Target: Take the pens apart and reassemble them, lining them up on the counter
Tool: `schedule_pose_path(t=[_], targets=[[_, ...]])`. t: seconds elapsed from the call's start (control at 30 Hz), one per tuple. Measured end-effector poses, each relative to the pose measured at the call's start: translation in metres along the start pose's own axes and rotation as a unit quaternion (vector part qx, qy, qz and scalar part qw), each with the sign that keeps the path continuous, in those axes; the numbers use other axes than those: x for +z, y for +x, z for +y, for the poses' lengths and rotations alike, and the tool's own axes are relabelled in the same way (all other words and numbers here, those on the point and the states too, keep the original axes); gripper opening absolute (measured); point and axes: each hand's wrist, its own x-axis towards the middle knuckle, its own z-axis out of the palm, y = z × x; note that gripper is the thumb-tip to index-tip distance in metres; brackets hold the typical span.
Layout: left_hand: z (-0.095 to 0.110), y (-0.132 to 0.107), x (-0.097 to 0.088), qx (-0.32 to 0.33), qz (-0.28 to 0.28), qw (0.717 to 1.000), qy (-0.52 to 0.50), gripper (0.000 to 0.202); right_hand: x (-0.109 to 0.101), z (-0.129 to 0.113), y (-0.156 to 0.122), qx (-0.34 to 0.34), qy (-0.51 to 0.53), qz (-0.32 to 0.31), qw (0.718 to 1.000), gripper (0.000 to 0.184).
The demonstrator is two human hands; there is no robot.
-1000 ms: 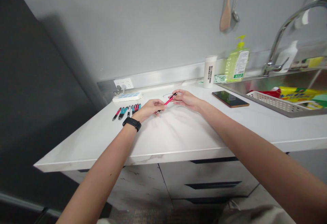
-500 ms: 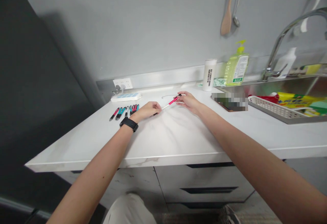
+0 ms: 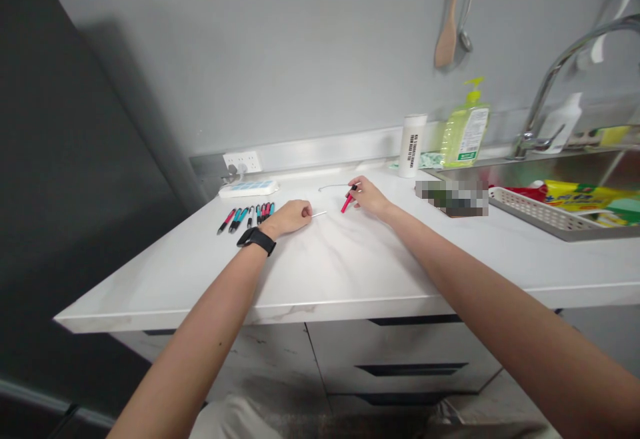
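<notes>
Above the white countertop (image 3: 345,265), my right hand (image 3: 370,196) pinches a pink pen barrel (image 3: 347,204) with a black end, tilted downward to the left. To its left, my left hand (image 3: 291,218) is closed on a pen part from which a thin white refill (image 3: 319,214) sticks out to the right. The rest of that part is hidden behind the fingers. Barrel and refill are apart. Beyond my left wrist, which wears a black watch, several pink, teal and white pens (image 3: 240,219) lie in a row.
A power strip (image 3: 249,189) lies behind the pens, near a wall socket (image 3: 243,161). A thin wire (image 3: 333,187) rests at the back. Towards the right are a white canister (image 3: 412,147), a yellow soap bottle (image 3: 465,129), a blurred-out flat object (image 3: 453,199), a drain tray (image 3: 540,217) and a sink.
The pink barrel has come away from the white refill. My right hand has tilted the barrel more steeply downward, and the refill's tip now shows free.
</notes>
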Motion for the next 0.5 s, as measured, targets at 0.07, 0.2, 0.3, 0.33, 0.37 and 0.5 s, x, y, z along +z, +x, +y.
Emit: schedule_pose_path(t=[0.07,0.2,0.3,0.33,0.37,0.5], targets=[[-0.0031,0.0004,0.0011,0.005,-0.002,1.0,0.0,0.008,0.0003,-0.0014,-0.0009,-0.002,-0.018,0.003,1.0,0.023],[-0.0074,0.0009,0.0022,0.011,-0.005,1.0,0.0,0.007,-0.0007,-0.0053,-0.0033,-0.011,-0.026,0.0,1.0,0.022],[-0.0085,0.0007,0.0018,0.013,-0.013,1.0,0.008,0.009,-0.0017,-0.0071,-0.0036,-0.009,-0.014,-0.001,1.0,0.022],[-0.0086,0.0004,0.0014,0.014,-0.017,1.0,0.01,0.009,-0.0021,-0.0074,-0.0033,-0.006,-0.009,0.002,1.0,0.022],[-0.0085,-0.0001,0.0009,0.014,-0.021,1.0,0.012,0.01,-0.0024,-0.0078,-0.0028,-0.003,-0.003,0.007,1.0,0.021],[-0.0077,-0.0024,-0.0009,0.011,-0.032,0.999,0.011,0.014,-0.0043,-0.0096,-0.0016,0.008,0.031,0.017,0.999,0.02]])
